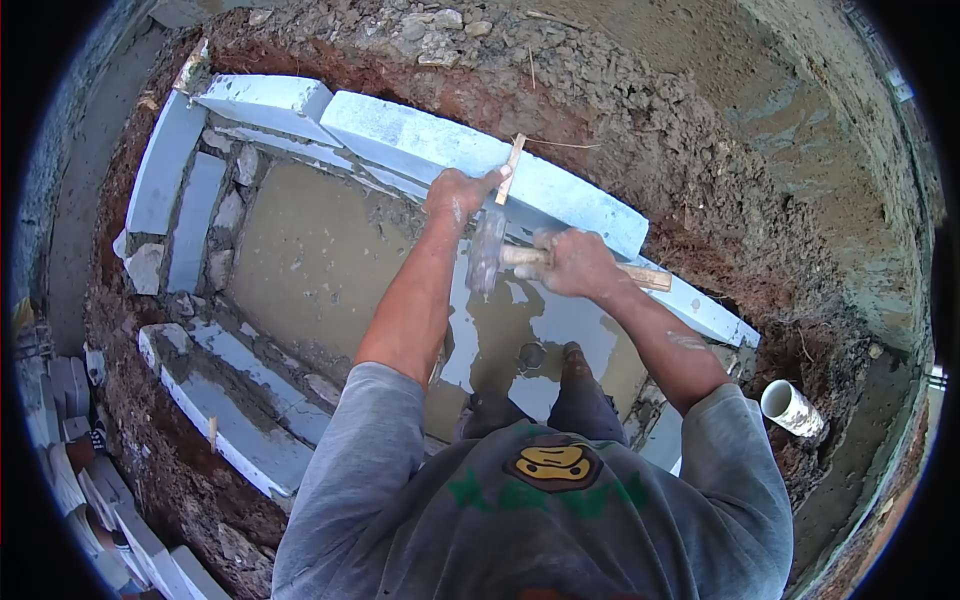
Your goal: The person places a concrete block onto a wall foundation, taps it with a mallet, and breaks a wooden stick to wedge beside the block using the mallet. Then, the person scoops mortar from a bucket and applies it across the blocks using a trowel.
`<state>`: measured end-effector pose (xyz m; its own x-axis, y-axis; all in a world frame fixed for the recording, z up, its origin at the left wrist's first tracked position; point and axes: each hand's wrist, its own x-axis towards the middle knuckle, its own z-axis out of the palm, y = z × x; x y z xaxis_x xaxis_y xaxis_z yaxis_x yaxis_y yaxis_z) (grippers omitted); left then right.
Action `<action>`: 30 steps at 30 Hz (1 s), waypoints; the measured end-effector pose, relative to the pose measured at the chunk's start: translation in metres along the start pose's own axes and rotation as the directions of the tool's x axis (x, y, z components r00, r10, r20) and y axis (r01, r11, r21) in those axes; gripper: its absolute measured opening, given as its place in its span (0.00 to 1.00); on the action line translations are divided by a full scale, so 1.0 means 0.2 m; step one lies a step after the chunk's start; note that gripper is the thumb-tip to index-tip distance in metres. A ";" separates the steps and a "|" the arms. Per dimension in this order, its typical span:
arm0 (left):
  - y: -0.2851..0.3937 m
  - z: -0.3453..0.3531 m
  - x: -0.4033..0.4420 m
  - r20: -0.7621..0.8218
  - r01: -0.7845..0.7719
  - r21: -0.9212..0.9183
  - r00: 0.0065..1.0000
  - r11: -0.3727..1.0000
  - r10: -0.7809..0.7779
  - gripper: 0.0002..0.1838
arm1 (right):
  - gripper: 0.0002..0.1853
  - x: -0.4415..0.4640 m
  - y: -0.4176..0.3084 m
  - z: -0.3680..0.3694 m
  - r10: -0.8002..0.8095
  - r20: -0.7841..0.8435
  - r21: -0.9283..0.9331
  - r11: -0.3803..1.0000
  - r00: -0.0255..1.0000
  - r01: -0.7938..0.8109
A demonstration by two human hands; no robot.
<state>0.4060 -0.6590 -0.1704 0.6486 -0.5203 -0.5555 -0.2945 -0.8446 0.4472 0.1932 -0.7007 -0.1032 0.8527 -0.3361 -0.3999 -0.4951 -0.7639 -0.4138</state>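
Muddy water is bordered by pale blocks, 1 long block being set along the far side. Near it, 1 hammer is held by its handle in the wrapped-round grip of the right hand. 1 smaller wooden strip is pinched in the narrowed grip of the left hand, at the long block's near edge.

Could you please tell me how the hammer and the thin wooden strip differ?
The hammer has a bulky, motion-blurred head on a handle; the wooden strip is one slim piece. The right hand grips the hammer, while the left hand touches the strip. The hammer looks longer than the strip. Both show pale wood.
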 end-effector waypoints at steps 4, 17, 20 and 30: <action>0.00 0.00 -0.03 0.000 0.010 0.003 1.000 1.000 -0.010 0.54 | 0.23 0.02 -0.03 0.12 0.007 -0.107 -0.063 0.998 0.994 -0.014; -0.05 0.04 -0.02 0.017 0.030 -0.014 0.999 0.999 -0.030 0.55 | 0.23 -0.05 -0.04 0.14 -0.024 -0.045 -0.059 0.998 0.999 0.022; 0.03 -0.04 -0.02 0.036 0.009 -0.041 0.999 0.999 -0.008 0.54 | 0.22 -0.10 -0.08 0.19 -0.117 -0.021 -0.050 0.992 0.993 0.115; -0.01 0.00 0.01 0.012 0.021 -0.016 1.000 1.000 -0.021 0.55 | 0.25 -0.02 -0.03 0.10 0.108 -0.082 0.043 0.994 0.991 -0.105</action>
<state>0.4066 -0.6579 -0.1725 0.6464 -0.5041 -0.5727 -0.2699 -0.8532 0.4464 0.1892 -0.6832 -0.1159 0.8050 -0.4605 -0.3741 -0.5885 -0.7002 -0.4043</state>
